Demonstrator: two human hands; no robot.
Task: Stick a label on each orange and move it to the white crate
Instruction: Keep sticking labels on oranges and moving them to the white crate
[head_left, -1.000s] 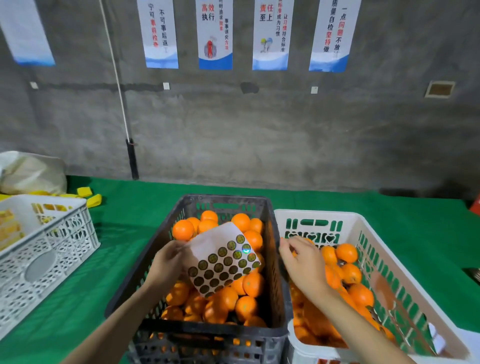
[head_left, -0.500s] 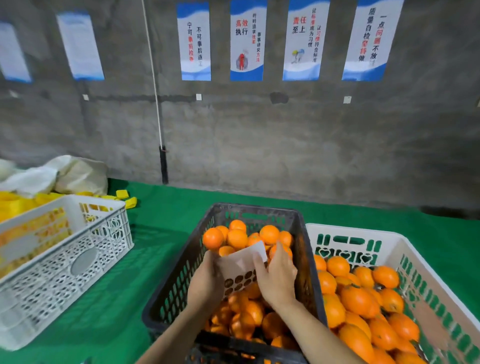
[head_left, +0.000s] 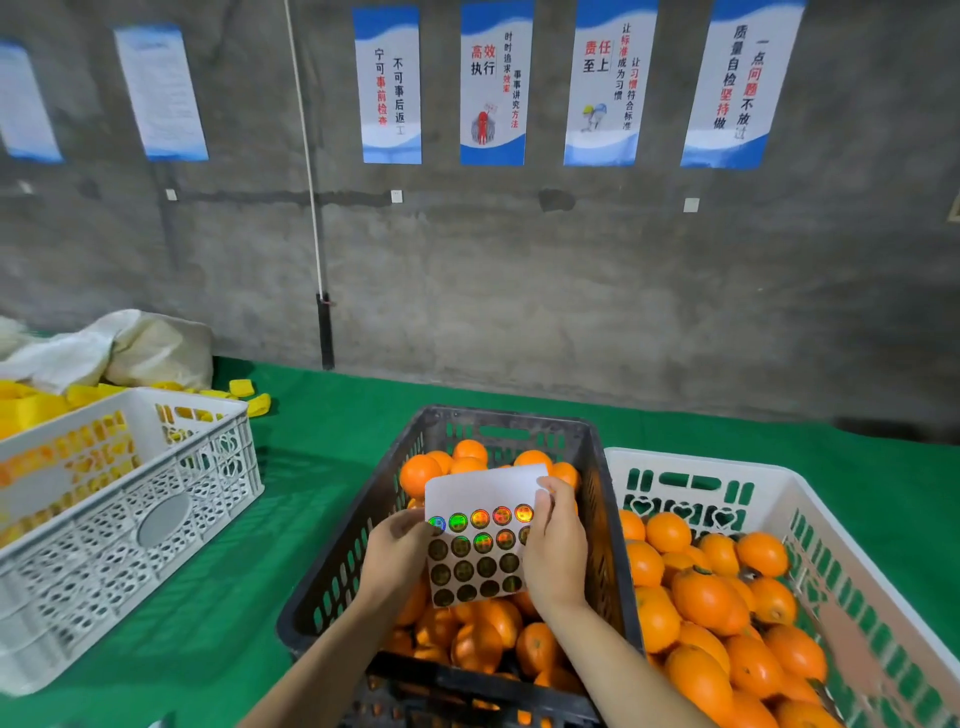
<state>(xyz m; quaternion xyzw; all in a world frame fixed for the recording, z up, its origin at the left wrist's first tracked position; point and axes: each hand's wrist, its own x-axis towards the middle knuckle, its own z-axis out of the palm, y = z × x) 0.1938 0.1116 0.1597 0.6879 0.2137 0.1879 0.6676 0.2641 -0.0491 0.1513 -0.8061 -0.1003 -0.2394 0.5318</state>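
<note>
A white sheet of round holographic labels (head_left: 480, 540) hovers above the black crate (head_left: 363, 525), which is full of oranges (head_left: 418, 474). My left hand (head_left: 397, 556) holds the sheet's left edge. My right hand (head_left: 556, 551) grips the sheet's right edge, thumb and fingertips on the upper rows of labels. The white crate (head_left: 810, 499) sits to the right of the black one and holds many oranges (head_left: 706, 597).
A second white crate (head_left: 156, 514) stands on the left of the green table (head_left: 332, 415), with yellow items (head_left: 36, 410) and a pale sack (head_left: 145, 348) behind it. A concrete wall with posters rises beyond the table.
My right hand came from the white crate across to the label sheet and now grips its right edge. The sheet has turned upright, labels facing me.
</note>
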